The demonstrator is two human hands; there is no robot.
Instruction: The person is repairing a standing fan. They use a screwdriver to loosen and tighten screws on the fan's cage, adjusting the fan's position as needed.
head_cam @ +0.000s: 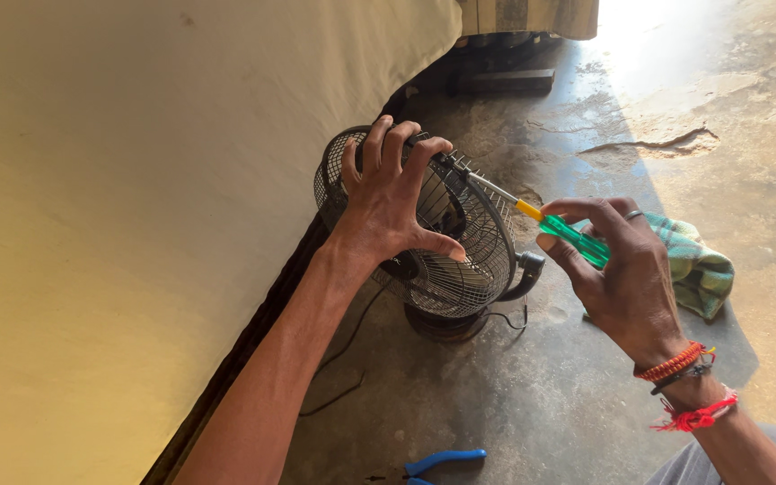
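Nearest the person, at the bottom edge of the concrete floor (514, 404), lie the blue handles of a pair of pliers (442, 461), well apart from both hands. A grey trouser leg shows at the bottom right corner.

Further in, the right hand (626, 278) is closed around the green see-through handle of a screwdriver (550, 224), thumb below and fingers curled over the top. A ring sits on one finger, and orange beads and red thread are tied round the wrist. The screwdriver has a yellow collar and a thin metal shaft that slants up to the left, its tip meeting the upper rim of the fan cage just beside the left hand's fingertips.

Behind the right hand, a folded green checked cloth (702, 269) lies on the floor.

The left hand (388, 202) is spread wide over the top of a small black table fan (455, 260), fingers hooked over the rim of the wire cage and thumb pressed against the front grille. The fan stands upright on its round base in the middle of the floor, close against a large pale cloth-covered surface (136, 180) that fills the left side. A black cord (352, 350) trails from the base towards the person.

Farthest off, at the floor's top edge, a dark wooden block (505, 81) lies under a striped cover, and sunlight falls on cracked concrete at the top right corner.
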